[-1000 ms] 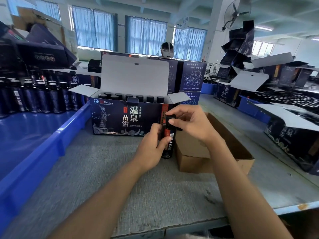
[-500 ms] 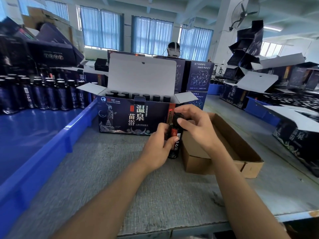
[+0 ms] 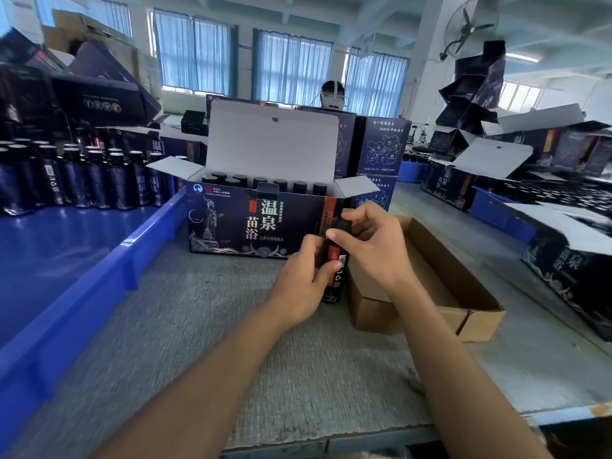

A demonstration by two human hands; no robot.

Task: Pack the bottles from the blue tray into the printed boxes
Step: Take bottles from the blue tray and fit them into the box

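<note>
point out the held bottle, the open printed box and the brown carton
held bottle (image 3: 333, 288), head view, lower body
open printed box (image 3: 231, 226), head view, front panel
brown carton (image 3: 374, 314), head view, near outer wall

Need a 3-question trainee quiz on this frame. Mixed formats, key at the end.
1. True or false: the left hand and the right hand both hold the bottle.
2. The lid of the printed box is: A) open, standing up; B) folded shut; C) torn off.
3. Fill in: the brown box sits on the bottle's ___ side.

Key: 1 true; 2 A; 3 right.
</note>
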